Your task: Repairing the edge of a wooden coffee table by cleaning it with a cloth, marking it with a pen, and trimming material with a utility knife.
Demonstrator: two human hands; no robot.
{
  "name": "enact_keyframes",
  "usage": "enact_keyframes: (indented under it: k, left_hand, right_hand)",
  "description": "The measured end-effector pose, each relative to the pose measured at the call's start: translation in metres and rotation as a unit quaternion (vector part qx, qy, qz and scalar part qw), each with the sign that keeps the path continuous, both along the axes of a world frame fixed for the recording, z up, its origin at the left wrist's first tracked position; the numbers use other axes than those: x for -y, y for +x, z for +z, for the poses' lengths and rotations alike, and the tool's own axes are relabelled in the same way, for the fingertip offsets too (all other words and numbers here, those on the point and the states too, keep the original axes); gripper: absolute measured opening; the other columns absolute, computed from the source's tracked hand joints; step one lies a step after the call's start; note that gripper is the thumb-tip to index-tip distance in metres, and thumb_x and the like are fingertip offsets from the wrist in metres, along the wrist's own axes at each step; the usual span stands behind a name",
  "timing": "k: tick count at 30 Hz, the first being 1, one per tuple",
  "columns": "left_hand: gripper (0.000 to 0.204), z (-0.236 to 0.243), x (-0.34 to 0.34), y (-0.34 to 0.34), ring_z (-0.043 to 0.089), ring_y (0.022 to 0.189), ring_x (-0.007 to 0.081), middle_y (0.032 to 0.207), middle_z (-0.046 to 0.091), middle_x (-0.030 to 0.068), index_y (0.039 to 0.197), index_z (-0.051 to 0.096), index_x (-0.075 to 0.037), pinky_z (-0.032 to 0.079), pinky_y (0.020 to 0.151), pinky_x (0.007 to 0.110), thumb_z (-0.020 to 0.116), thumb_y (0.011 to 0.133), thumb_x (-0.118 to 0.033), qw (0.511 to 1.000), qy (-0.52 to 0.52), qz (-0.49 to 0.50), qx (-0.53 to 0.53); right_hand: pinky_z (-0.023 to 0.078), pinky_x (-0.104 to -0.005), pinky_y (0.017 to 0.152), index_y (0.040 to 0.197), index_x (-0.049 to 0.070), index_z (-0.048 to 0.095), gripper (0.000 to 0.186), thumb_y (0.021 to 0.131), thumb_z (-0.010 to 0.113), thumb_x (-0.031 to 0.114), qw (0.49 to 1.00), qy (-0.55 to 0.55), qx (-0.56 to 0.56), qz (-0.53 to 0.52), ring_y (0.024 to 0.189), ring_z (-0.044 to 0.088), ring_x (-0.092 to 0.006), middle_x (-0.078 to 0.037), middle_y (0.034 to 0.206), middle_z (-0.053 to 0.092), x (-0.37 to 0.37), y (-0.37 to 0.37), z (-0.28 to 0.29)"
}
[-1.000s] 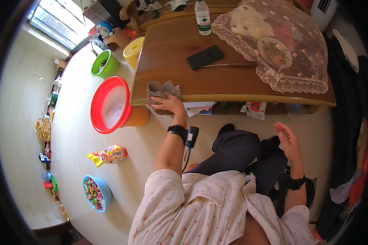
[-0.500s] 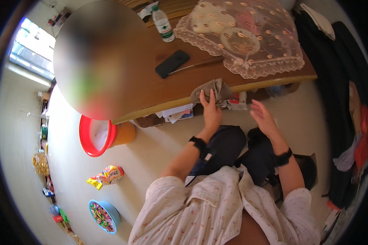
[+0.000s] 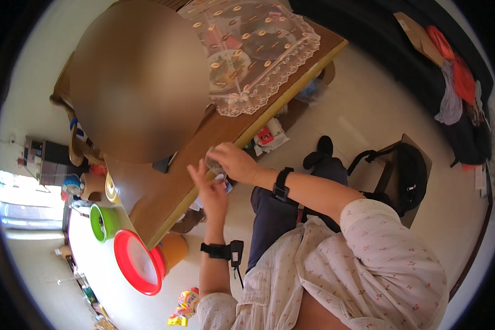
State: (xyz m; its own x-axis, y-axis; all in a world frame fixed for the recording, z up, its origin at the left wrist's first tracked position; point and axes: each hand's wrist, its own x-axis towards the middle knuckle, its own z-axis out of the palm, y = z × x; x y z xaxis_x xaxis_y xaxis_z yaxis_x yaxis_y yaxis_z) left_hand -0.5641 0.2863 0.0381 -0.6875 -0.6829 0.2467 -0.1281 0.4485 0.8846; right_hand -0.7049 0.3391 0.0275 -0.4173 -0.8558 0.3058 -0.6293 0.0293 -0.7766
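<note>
one cloth (image 3: 213, 164) in right grip (image 3: 234, 163)

On my feed I can make out only a small part of a crumpled grey-brown cloth (image 3: 214, 165), bunched in the right hand (image 3: 235, 163), which hides most of it. It is at the near edge of a brown wooden table (image 3: 154, 203) with a yellowish rim; I cannot tell whether they touch.
</note>
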Motion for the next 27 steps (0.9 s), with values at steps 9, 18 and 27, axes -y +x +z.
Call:
enact_keyframes:
  k: [9,18,27]
  left_hand:
    - [0.053,-0.044,0.060,0.022,0.023,0.132,0.0311,0.144,0.024,0.0158,0.138,0.028,-0.007,0.020,0.105,0.049,0.043,0.088,-0.019,0.856,-0.386,0.166,0.300]
    - [0.051,-0.053,0.063,0.019,0.019,0.135,0.0263,0.146,0.023,0.0101,0.139,0.028,-0.010,0.013,0.106,0.052,0.032,0.092,-0.029,0.809,-0.421,0.186,0.365]
    - [0.050,-0.048,0.064,0.021,0.018,0.135,0.0273,0.146,0.022,0.0112,0.138,0.029,-0.011,0.013,0.105,0.053,0.028,0.093,-0.030,0.817,-0.424,0.154,0.360]
  right_hand:
    - [0.038,-0.0320,0.084,0.119,0.016,0.048,0.040,0.080,0.049,0.022,0.816,-0.125,-0.526,0.206,0.111,0.040,-0.0147,-0.001,0.124,0.042,-0.005,-0.069,-0.050]
    - [0.038,-0.0349,0.087,0.125,0.020,0.046,0.043,0.082,0.045,0.018,0.871,-0.016,-0.486,0.071,0.112,0.043,-0.0178,-0.003,0.121,0.046,-0.083,-0.186,-0.064]
    - [0.044,-0.0376,0.083,0.109,0.002,0.058,0.033,0.077,0.056,0.010,0.854,0.019,0.151,-0.497,0.098,0.055,-0.0322,-0.017,0.107,0.058,-0.097,-0.223,-0.097]
